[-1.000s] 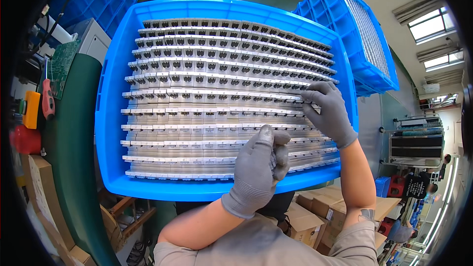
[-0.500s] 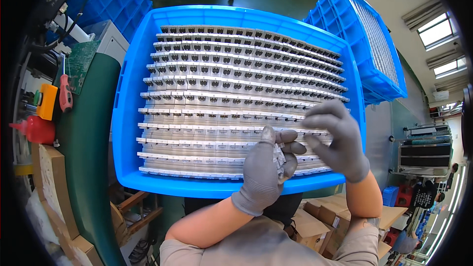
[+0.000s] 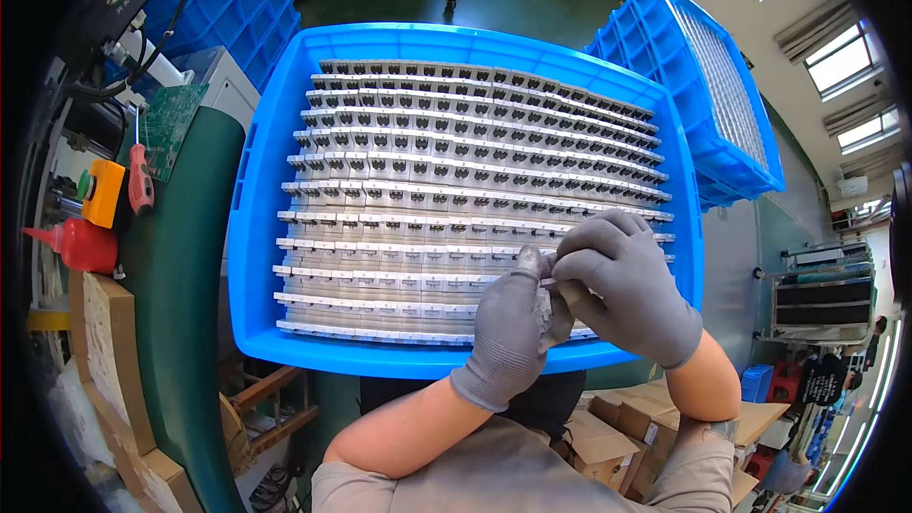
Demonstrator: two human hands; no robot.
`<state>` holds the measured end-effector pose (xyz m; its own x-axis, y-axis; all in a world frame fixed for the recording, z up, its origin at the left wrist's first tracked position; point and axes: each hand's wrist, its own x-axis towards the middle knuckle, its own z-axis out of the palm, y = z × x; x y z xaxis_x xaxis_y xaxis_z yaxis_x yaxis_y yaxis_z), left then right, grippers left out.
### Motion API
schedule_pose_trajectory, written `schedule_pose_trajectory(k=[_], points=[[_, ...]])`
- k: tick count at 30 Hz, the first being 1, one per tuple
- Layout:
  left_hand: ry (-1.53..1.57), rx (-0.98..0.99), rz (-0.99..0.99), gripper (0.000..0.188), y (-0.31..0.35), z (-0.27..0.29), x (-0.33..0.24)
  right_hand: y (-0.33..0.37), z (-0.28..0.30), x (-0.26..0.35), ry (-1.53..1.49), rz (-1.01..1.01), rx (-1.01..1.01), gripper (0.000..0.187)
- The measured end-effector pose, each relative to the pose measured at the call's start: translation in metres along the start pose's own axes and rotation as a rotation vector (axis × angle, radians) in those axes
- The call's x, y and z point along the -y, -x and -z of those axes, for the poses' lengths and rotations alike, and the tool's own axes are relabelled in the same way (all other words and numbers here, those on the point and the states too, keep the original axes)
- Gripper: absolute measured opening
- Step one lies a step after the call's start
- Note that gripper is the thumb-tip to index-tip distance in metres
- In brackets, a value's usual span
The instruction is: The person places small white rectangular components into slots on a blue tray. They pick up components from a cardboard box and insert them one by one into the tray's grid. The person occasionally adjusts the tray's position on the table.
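Observation:
Both my hands wear grey knitted gloves and meet above the near right part of a large blue crate. My left hand is closed around a few small whitish plastic parts, its thumb pointing up and away. Against its thumb and fingertips press the bent fingers of my right hand; whatever they pinch is hidden. Under the hands, close rows of small white plastic housings fill the crate. Black pieces show in the farther rows, while the nearer rows look mostly white.
Another blue crate with similar rows stands at the far right. Along the left lie a red-handled screwdriver, a green circuit board, a red squeeze bottle and a yellow-orange block. Cardboard boxes sit below right.
My right hand has moved left and closed in on my left hand's fingertips; before, it was apart with its fingers spread. The crate appears slightly lower and farther right in view.

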<state>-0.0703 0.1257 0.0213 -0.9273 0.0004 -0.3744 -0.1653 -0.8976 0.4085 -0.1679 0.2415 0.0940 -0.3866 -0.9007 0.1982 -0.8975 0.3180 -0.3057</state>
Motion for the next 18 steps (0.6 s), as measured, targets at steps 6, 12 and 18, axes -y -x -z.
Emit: schedule_pose_trajectory(k=[6,12,18], points=[[-0.116,-0.024,-0.044,0.04,0.003,-0.008,-0.004,-0.001,0.001,0.0,0.053,-0.001,-0.146,0.019],[-0.047,0.02,-0.029,0.036,0.0,0.004,0.004,0.003,-0.012,0.002,-0.224,-0.148,-0.131,0.019],[-0.057,-0.078,0.005,0.037,0.003,-0.002,0.002,-0.014,-0.015,-0.025,-0.717,-0.608,-0.282,0.002]])
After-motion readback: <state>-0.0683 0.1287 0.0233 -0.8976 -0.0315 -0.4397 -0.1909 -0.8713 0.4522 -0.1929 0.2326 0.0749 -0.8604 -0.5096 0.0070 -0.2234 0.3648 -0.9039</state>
